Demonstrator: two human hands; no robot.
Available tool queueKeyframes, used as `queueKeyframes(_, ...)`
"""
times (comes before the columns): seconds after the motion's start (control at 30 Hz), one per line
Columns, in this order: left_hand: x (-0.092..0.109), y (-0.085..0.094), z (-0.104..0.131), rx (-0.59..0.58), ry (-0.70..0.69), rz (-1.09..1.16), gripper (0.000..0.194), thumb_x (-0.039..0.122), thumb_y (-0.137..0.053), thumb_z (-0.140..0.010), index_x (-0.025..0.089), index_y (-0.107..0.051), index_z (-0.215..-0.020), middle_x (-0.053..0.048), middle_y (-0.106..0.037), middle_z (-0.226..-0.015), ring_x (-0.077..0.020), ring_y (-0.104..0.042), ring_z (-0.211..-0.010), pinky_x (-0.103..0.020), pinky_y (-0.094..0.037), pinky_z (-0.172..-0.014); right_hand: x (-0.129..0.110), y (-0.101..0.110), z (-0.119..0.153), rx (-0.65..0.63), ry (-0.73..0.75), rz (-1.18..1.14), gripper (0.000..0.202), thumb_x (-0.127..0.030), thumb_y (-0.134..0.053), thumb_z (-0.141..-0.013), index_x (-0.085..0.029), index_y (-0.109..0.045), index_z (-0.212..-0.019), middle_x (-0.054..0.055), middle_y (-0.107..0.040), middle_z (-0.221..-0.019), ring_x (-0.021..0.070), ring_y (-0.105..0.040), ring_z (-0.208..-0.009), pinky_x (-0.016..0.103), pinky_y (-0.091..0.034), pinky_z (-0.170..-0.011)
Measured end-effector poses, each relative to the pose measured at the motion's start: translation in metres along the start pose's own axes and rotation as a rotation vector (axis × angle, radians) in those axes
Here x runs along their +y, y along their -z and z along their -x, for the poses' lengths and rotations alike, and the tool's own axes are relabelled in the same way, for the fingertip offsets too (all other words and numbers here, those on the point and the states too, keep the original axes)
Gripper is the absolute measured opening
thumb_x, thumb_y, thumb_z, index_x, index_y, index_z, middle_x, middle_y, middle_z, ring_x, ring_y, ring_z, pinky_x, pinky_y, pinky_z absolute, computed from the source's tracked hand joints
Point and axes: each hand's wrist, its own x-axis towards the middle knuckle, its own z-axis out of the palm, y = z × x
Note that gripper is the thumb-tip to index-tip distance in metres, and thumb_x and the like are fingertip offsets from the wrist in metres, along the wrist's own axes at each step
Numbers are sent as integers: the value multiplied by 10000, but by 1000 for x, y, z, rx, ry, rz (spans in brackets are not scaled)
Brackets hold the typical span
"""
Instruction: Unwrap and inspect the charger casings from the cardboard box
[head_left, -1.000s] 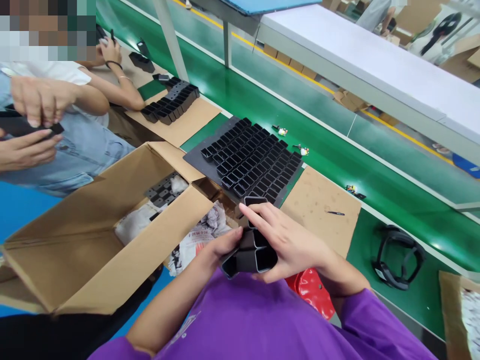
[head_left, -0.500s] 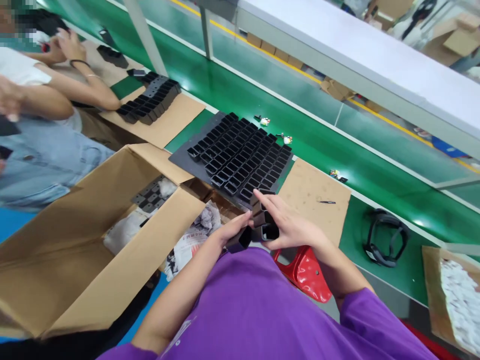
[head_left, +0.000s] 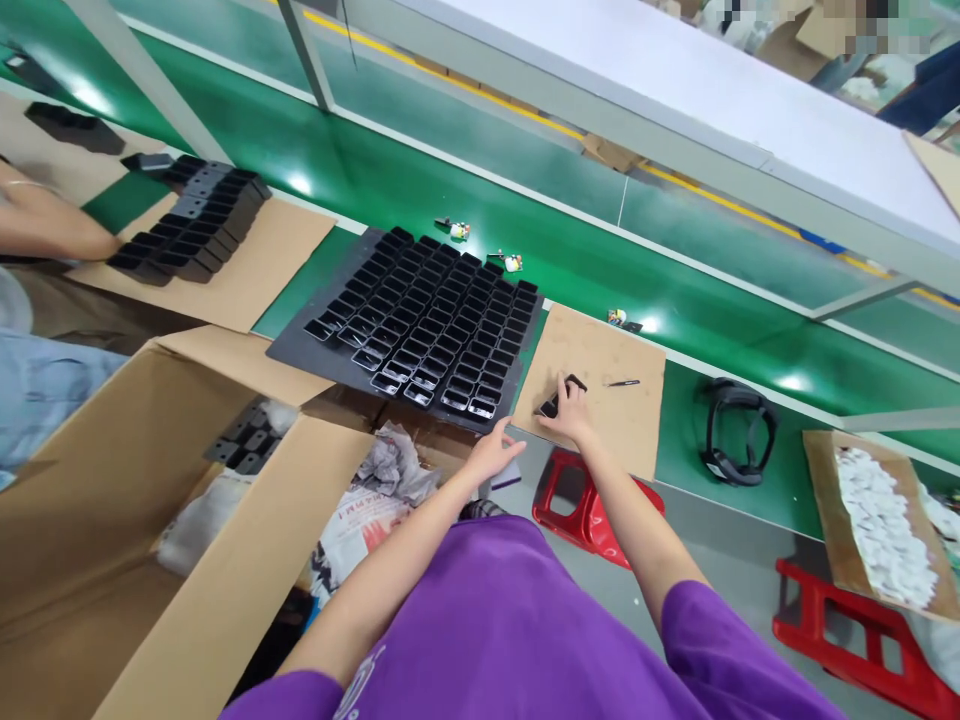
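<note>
On the cardboard sheet, several small black plastic cases (head_left: 551, 408) sit in a short row. My right hand (head_left: 574, 415) reaches over them from the front, its fingers closed around them and partly hiding them. My left hand (head_left: 493, 452) is at the front edge of the bench, just below the near corner of a dark board (head_left: 300, 350). Its fingers are apart and nothing shows in them. Rows of open-topped black cases (head_left: 442, 315) cover that board. Thin black tweezers (head_left: 622, 383) lie to the right of my right hand.
A large open cardboard box (head_left: 247, 540) stands at the left, with crumpled newspaper (head_left: 367, 520) beside it. Farther right lies a black headband-like device (head_left: 739, 430). A red stool (head_left: 600, 525) is under the bench edge. Another person's arm (head_left: 52, 220) rests at far left.
The cases held between both hands are now down on the cardboard sheet under my right hand. My left hand has let go and opened. The view has shifted to the right.
</note>
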Motion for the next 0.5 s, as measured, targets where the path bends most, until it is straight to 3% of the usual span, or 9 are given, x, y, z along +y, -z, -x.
queueKeyframes(0.1, 20, -14, -18, 64, -16, -184, 859, 387, -720, -886, 193, -275, -1595, -190, -540, -1496, -349, -594, -1309, -500, -461, -1097, 5, -3, 3, 9, -8, -60, 1085, -526, -833, -655, -196, -344, -1566, 256, -388, -1514, 508, -334, -1448, 686, -401, -1080)
queueKeyframes(0.2, 34, -30, -31, 93, -33, -316, 947, 436, -750, -851, 217, -234, -1615, -205, -433, -1590, -373, -622, -1282, -459, -504, -1052, 17, 5, 5, 52, 11, -133, 991, -573, -777, -715, -200, -388, -1547, 226, -442, -1502, 457, -373, -1450, 642, -398, -1128)
queueKeyframes(0.33, 44, -47, -46, 105, -46, -418, 1003, 511, -748, -837, 206, -205, -1623, -210, -453, -1576, -343, -679, -1199, -395, -564, -954, 51, 23, 3, 182, 2, -226, 668, -382, -552, -883, -209, -407, -1512, 186, -492, -1482, 370, -409, -1446, 635, -326, -1200)
queueKeyframes(0.4, 47, -52, -54, 116, -37, -443, 977, 523, -712, -864, 186, -198, -1624, -219, -450, -1576, -327, -707, -1139, -384, -580, -914, 69, 25, 1, 204, -7, -267, 686, -281, -533, -840, -211, -393, -1508, 176, -472, -1514, 363, -385, -1474, 656, -297, -1213)
queueKeyframes(0.5, 49, -54, -66, 118, -25, -455, 875, 522, -649, -910, 183, -246, -1610, -206, -478, -1561, -311, -726, -1095, -379, -588, -881, 87, 14, -1, 121, 21, -324, 884, -224, -626, -709, -174, -338, -1543, 197, -446, -1556, 376, -404, -1480, 635, -328, -1213)
